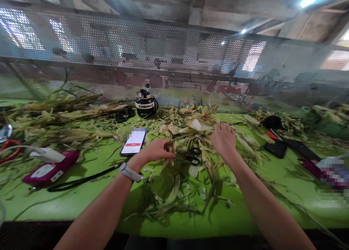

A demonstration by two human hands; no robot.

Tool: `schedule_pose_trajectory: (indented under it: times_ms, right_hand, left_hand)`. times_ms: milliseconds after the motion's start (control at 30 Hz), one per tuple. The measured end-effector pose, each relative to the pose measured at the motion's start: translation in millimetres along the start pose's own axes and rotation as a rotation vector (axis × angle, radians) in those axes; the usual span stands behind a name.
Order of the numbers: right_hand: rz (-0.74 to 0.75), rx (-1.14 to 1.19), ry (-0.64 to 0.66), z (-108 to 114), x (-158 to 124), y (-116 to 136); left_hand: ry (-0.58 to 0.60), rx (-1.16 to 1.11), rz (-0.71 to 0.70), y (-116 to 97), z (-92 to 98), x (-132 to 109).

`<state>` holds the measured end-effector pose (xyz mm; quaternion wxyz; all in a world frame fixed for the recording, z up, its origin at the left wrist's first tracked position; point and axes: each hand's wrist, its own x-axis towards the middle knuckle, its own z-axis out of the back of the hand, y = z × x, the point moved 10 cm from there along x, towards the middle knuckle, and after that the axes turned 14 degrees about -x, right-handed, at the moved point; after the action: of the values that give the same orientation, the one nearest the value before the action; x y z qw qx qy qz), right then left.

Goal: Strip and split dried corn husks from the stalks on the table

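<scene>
My left hand is closed in a pinch on a strip of dry corn husk at the middle of the green table. It wears a white wristband. Black-handled scissors lie on the husks just right of that hand, touching neither hand. My right hand rests palm down on the husk pile, its fingers reaching into the leaves and partly hidden. A phone with a lit screen lies left of my left hand.
Long corn stalks are heaped at the left. A black jug stands at the back by the perforated metal screen. A magenta device and cable lie front left. Dark pouches and tools sit at the right.
</scene>
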<state>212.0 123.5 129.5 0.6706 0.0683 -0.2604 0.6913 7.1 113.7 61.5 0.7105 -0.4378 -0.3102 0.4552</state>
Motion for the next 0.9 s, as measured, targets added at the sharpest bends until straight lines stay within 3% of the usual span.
schedule_pose_trajectory:
  times_ms: [67,133,200,333,467,633,733,900]
  right_hand:
    - [0.095,0.051,0.0,6,-5,14]
    - [0.337,0.131,0.171,-5,-18,48]
    - [0.488,0.089,0.328,-20,-35,72]
    - [0.536,0.031,0.352,-30,-45,88]
    - [0.491,0.035,0.349,-27,-39,76]
    - [0.289,0.132,0.353,-24,-17,30]
    - [0.211,0.482,0.373,-30,-3,12]
    - [0.196,0.951,0.536,-42,-2,12]
  left_hand:
    - [-0.013,-0.051,0.013,0,10.1,-2]
    - [-0.066,-0.076,0.018,-1,21.7,-4]
    - [-0.122,-0.097,0.03,-1,29.2,-5]
    - [-0.171,-0.292,0.018,-4,27.8,-4]
    - [-0.137,-0.535,0.013,-6,17.8,-2]
    - [-0.184,-0.575,-0.052,-7,23.1,0]
    - [-0.314,-0.561,-0.124,-7,36.7,0]
    - [-0.469,-0.61,-0.227,-7,52.2,-4]
